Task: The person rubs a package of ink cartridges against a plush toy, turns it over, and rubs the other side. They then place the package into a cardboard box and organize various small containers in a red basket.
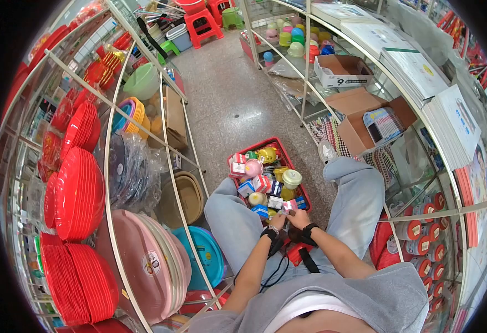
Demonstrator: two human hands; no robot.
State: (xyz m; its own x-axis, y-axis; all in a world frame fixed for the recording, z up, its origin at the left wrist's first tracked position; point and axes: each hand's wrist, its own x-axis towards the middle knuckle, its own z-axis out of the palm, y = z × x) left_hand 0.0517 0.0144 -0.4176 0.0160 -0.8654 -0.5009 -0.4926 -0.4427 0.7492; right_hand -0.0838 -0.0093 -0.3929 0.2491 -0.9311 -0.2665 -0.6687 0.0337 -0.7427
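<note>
Two-handed — grips small pink box [289, 205] between curled fingers of left hand [277, 221] and right hand [299, 220], near end of red basket [292, 168], jars [292, 178] and boxes [262, 183] inside — can't gauge progress.

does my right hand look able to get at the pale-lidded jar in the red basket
Probably yes: the jar sits high in the basket, ahead of the right hand, with nothing over it, though that hand seems busy.

Red basins [80, 194] on left shelving [108, 166]
</note>
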